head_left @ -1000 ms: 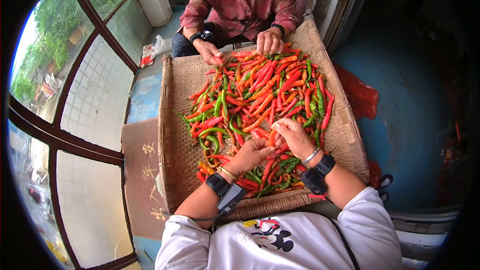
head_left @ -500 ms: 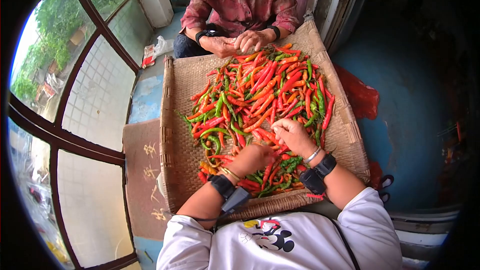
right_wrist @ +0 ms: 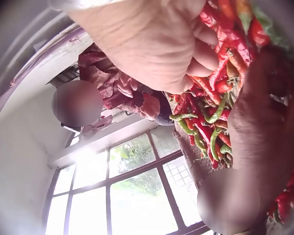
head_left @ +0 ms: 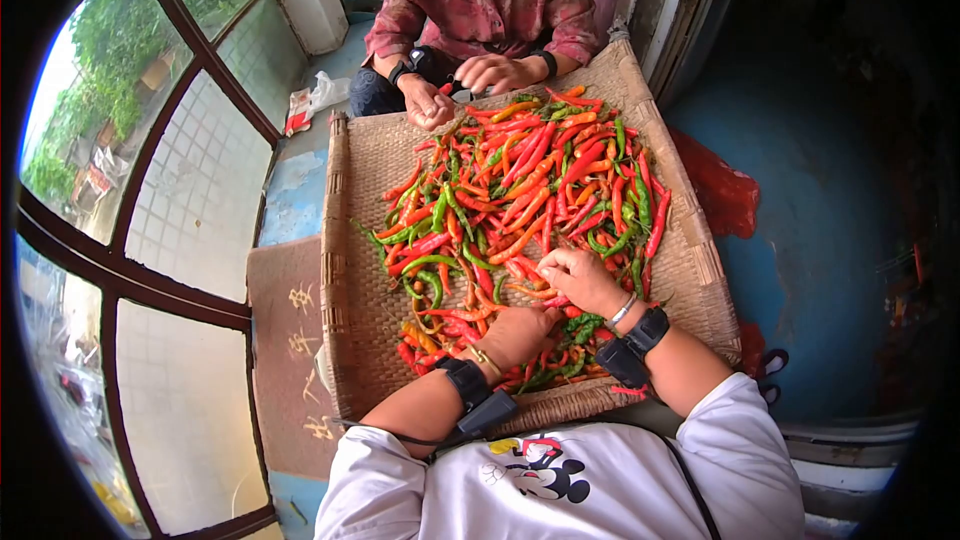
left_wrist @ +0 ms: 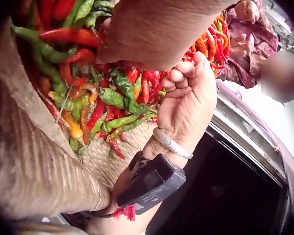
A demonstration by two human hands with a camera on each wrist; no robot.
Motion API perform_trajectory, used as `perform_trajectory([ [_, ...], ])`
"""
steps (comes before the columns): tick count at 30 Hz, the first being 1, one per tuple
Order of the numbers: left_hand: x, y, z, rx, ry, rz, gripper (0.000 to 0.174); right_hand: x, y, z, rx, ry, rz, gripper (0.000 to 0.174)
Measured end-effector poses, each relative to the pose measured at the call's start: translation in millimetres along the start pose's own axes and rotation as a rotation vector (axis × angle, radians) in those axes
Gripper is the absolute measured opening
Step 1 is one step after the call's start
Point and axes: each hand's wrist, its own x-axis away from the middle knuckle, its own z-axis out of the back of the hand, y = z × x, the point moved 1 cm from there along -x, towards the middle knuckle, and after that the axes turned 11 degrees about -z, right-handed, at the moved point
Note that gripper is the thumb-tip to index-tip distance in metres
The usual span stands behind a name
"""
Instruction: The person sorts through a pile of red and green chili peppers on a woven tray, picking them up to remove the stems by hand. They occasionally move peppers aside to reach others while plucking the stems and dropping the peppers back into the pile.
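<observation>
Red, orange and green chili peppers (head_left: 535, 175) lie heaped across a woven tray (head_left: 338, 200). My left hand (head_left: 522, 336) reaches down into the near part of the heap, its fingertips hidden among the peppers; I cannot tell whether they pinch one. In the left wrist view the back of this hand (left_wrist: 159, 29) covers part of the chilies. Just ahead and to the right, my right hand (head_left: 582, 280) is held over the peppers. The left wrist view shows that right hand (left_wrist: 188, 95) from the palm side, fingers curled in and no pepper in it.
Across the tray sits a person in a red patterned shirt (head_left: 490, 0), whose hands (head_left: 430, 100) are at the far rim. A window (head_left: 180, 180) stands on the left. On the right, a red bag (head_left: 720, 190) lies on the blue floor beside the tray.
My left hand has come away from my right hand and moved down into the near peppers. My right hand has barely moved. The other person's hands came together, then parted.
</observation>
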Motion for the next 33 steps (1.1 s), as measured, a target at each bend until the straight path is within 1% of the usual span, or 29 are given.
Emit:
perform_trajectory([
  [4,-0.2,3.3,-1.7,0.027,0.022,0.036,0.029,0.2,-1.4,2.7,0.030,0.036,0.055,0.014],
  [6,-0.5,5.5,-0.3,0.082,0.035,0.137,0.027,-0.9,0.1,3.0,0.047,0.050,0.077,0.014],
  [7,-0.1,3.5,-1.8,0.080,0.034,0.136,0.027,-0.3,-1.2,3.7,0.046,0.053,0.078,0.014],
  [9,3.1,-2.1,-1.8,0.272,0.171,0.118,0.026,2.3,-6.0,5.9,0.074,0.067,0.129,0.013],
  [10,4.3,-4.0,1.1,0.270,0.169,0.118,0.026,3.1,-7.6,7.5,0.072,0.068,0.130,0.013],
  [12,4.7,-8.6,10.9,0.496,0.236,0.088,0.022,4.0,-10.6,10.1,0.146,0.071,0.171,0.011],
  [13,4.6,-14.5,9.2,0.492,0.236,0.089,0.022,4.1,-10.3,10.8,0.144,0.072,0.175,0.011],
  [14,3.6,-25.0,3.3,0.722,0.249,0.149,0.018,3.9,-9.7,11.6,0.136,0.087,0.193,0.012],
  [15,2.7,-25.0,9.9,0.952,0.259,0.208,0.017,3.8,-10.3,12.4,0.126,0.104,0.210,0.012],
  [16,4.8,-22.3,15.5,1.073,0.351,0.235,0.008,4.1,-12.1,13.7,0.120,0.107,0.211,0.012],
  [17,6.3,-19.2,21.4,1.070,0.344,0.239,0.008,5.4,-15.0,15.2,0.119,0.100,0.210,0.013],
  [19,8.4,-16.4,34.1,1.390,0.557,0.428,0.005,8.3,-16.9,13.8,0.116,0.090,0.203,0.014],
  [20,9.6,-19.4,35.9,1.435,0.577,0.428,0.005,8.9,-17.7,11.4,0.104,0.046,0.189,0.016],
  [22,12.1,-21.1,37.3,1.443,0.651,0.441,0.011,11.2,-16.4,4.6,0.128,-0.019,0.165,0.022],
  [23,11.9,-22.5,38.1,1.457,0.686,0.448,0.014,10.6,-15.6,2.9,0.129,-0.020,0.169,0.022],
  [25,10.7,-22.9,39.8,1.434,0.718,0.417,0.014,10.5,-14.1,0.1,0.173,-0.068,0.172,0.027],
  [27,10.1,-23.9,38.9,1.420,0.745,0.388,0.014,14.8,-21.0,-0.3,0.174,-0.067,0.169,0.026],
  [29,8.2,-26.5,39.1,1.382,0.795,0.387,0.012,20.2,-33.3,3.9,-0.081,-0.227,-0.092,0.022],
  [30,7.5,-25.2,40.8,1.388,0.812,0.403,0.011,19.0,-30.0,3.2,-0.081,-0.219,-0.081,0.019],
  [33,9.8,-26.2,40.7,1.394,0.814,0.428,0.010,17.8,-23.9,0.2,-0.089,-0.214,-0.085,0.021],
])
